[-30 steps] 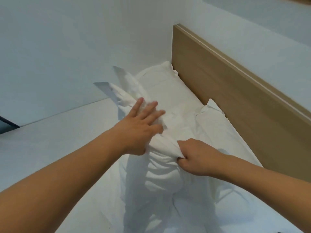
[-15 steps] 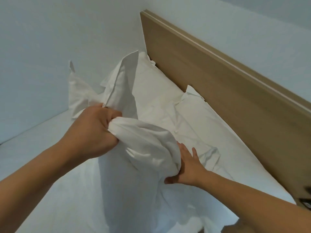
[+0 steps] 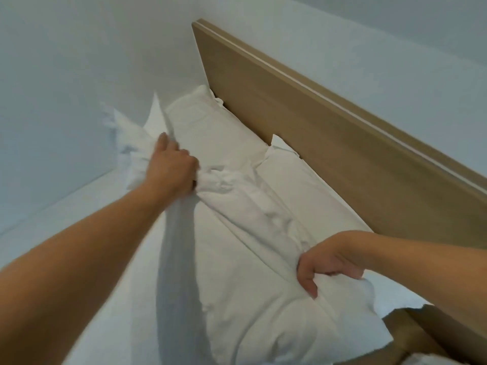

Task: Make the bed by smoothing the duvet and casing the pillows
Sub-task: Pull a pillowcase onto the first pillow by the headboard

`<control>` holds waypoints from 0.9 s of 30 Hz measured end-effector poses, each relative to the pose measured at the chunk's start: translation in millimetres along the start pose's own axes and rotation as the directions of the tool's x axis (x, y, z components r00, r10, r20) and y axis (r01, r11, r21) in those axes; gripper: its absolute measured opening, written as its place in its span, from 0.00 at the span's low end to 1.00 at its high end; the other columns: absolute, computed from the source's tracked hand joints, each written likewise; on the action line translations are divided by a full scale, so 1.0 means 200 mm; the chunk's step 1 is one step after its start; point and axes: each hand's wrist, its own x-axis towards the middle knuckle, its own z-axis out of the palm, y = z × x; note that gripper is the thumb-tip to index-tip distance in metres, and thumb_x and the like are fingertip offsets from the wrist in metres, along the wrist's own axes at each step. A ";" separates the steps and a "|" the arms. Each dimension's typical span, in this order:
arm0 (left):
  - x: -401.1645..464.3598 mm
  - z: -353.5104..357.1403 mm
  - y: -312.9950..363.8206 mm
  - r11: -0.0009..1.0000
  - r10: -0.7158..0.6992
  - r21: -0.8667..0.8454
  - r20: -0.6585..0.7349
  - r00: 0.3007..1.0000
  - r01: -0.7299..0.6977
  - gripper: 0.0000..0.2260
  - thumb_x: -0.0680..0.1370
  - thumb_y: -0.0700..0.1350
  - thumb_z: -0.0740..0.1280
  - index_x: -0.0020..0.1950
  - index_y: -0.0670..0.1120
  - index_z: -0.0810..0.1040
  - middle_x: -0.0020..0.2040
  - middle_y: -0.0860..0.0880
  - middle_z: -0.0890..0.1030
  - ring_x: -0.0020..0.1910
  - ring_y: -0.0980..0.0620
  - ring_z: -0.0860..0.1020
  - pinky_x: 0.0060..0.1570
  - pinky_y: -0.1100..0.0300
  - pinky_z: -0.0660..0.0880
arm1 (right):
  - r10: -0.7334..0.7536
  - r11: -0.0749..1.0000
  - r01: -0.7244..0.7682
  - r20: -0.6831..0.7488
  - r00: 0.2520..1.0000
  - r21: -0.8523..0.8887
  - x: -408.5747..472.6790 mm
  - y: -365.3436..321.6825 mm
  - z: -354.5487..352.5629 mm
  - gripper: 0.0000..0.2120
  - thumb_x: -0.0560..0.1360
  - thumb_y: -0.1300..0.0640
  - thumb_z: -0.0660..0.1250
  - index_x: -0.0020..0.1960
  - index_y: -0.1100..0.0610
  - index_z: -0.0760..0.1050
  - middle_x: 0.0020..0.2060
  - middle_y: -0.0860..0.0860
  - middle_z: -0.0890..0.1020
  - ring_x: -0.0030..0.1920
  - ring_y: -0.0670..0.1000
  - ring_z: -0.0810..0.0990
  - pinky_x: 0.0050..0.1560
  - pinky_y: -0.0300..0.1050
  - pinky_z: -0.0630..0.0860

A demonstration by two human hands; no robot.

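White bed [image 3: 79,233] under all. Right hand [image 3: 330,262] nearest, pinching pillowcase [image 3: 250,259] edge. Left hand [image 3: 172,167] farther, fisted on bunched cloth. Pillow half cased, still wrinkly. Cased pillow [image 3: 210,127] by headboard [image 3: 316,127] done.

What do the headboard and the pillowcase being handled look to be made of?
Headboard: looks like light wood or wood-look laminate, matte, with faint grain and a paler strip along its top edge; which of the two cannot be told. Pillowcase: thin white woven cloth, probably cotton or a blend, matte; it bunches into fine creases where the left hand and right hand grip it.
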 end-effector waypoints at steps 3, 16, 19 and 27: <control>0.13 0.13 0.39 0.997 0.040 -0.066 0.042 0.998 -0.037 0.17 0.75 0.48 0.60 0.63 0.51 0.76 0.64 0.46 0.75 0.70 0.42 0.65 0.71 0.32 0.41 | 0.096 0.995 -0.096 0.028 0.995 0.009 0.06 0.10 -0.02 0.18 0.67 0.65 0.64 0.56 0.58 0.81 0.49 0.55 0.84 0.50 0.57 0.81 0.49 0.46 0.78; 0.05 0.74 1.14 0.423 -0.015 -0.857 0.318 0.948 0.295 0.30 0.80 0.49 0.58 0.78 0.61 0.47 0.79 0.53 0.43 0.77 0.44 0.54 0.71 0.38 0.58 | 0.086 0.904 0.213 -0.647 0.758 0.370 0.56 0.44 -0.38 0.39 0.68 0.37 0.67 0.73 0.54 0.62 0.62 0.55 0.75 0.53 0.57 0.74 0.50 0.46 0.69; -0.15 0.82 0.91 0.528 -0.092 -0.757 0.401 0.912 0.386 0.27 0.81 0.53 0.56 0.78 0.60 0.48 0.80 0.53 0.44 0.77 0.45 0.53 0.72 0.36 0.54 | -0.043 0.977 0.200 -0.863 0.504 0.068 0.63 0.20 -0.29 0.30 0.77 0.45 0.56 0.75 0.56 0.56 0.66 0.57 0.71 0.61 0.59 0.71 0.61 0.53 0.68; -0.91 1.17 0.27 0.589 -0.228 -0.542 0.601 0.767 0.600 0.25 0.82 0.55 0.53 0.78 0.59 0.49 0.80 0.51 0.44 0.78 0.45 0.47 0.72 0.35 0.44 | -0.669 0.667 -0.038 -0.621 0.409 -0.744 0.85 -0.56 0.38 0.30 0.80 0.45 0.50 0.78 0.54 0.47 0.78 0.55 0.50 0.77 0.57 0.48 0.75 0.59 0.41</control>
